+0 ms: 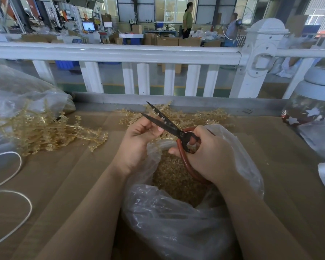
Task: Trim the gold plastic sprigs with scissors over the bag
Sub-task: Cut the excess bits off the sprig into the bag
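Far left edge of the cardboard-covered table [68, 175]: white cord [17, 196] looped near the front, clear plastic bag [17, 87] behind it with untrimmed gold sprigs [45, 128] spilling out toward the middle.

Left hand [139, 139]: fingers curled, pinching a gold sprig [159, 111] and holding it up between the blades. Sprig is thin and partly lost against the pile behind, so the exact grip point is unclear.

Scissors [165, 121]: black blades parted, tips pointing toward the back edge, red loop handles. Sprig sits in the gap; cut not yet made, by the look of it.

Right hand [210, 154]: fingers wrapped through and around the red handles, clamped on the scissors.

Directly under both hands, at the front middle of the table: open clear bag [176, 222], its bottom covered in small gold trimmed bits [176, 177].

Behind the hands, along the back edge: second loose pile of sprigs [204, 117]. Right edge: clear jar with white stars [306, 109].

Progress estimate: well underway, a good layer of offcuts collected, but both piles remain, so plenty left.
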